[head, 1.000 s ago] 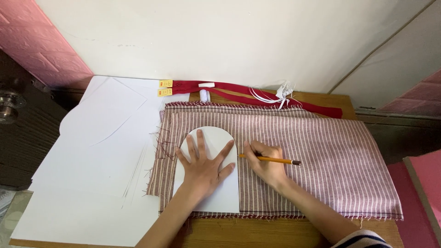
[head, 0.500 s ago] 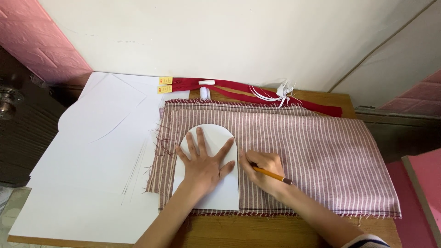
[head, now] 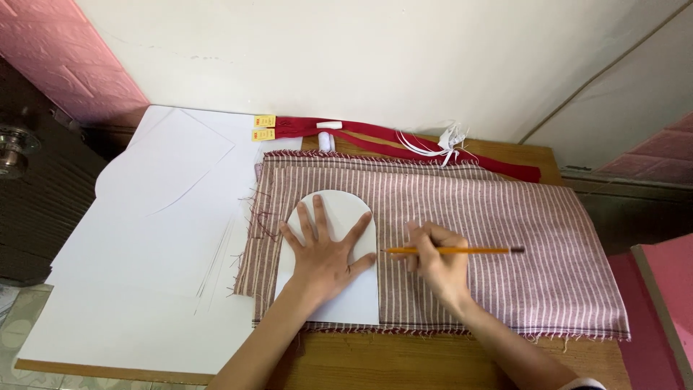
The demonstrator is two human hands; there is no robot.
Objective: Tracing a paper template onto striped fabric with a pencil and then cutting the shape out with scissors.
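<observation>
Pressing a template flat while a pencil rests at its edge

Left hand (head: pixel 326 256) lies palm down with all five fingers (head: pixel 309 226) spread wide and flat, gripping nothing, bearing on one white arch-topped paper template (head: pixel 346 300). The template's rounded top shows just beyond the fingertips; its straight right edge runs just beside the thumb.

Right hand (head: pixel 437 267) is curled closed around one yellow pencil (head: pixel 453 250). The pencil lies nearly level, its sharpened tip just off the template's right edge, near the left thumb; its dark end points away to the right, past the knuckles. Whether the tip touches the cloth cannot be told.

Under both hands lies one piece of red-and-white striped fabric (head: pixel 520 224), its frayed edges showing at left and along the near side. The template sits on its left part.

Beyond the fingertips, along the fabric's far edge: red straps (head: pixel 404 137), at least two, with two yellow tags (head: pixel 264 127) at their left ends, one small white object (head: pixel 327 137) and one bundle of white cord (head: pixel 444 143).

Left of the left hand, large white paper sheets (head: pixel 144 238) lie stacked, their count not clear. All rests on one wooden table (head: pixel 404 361).
</observation>
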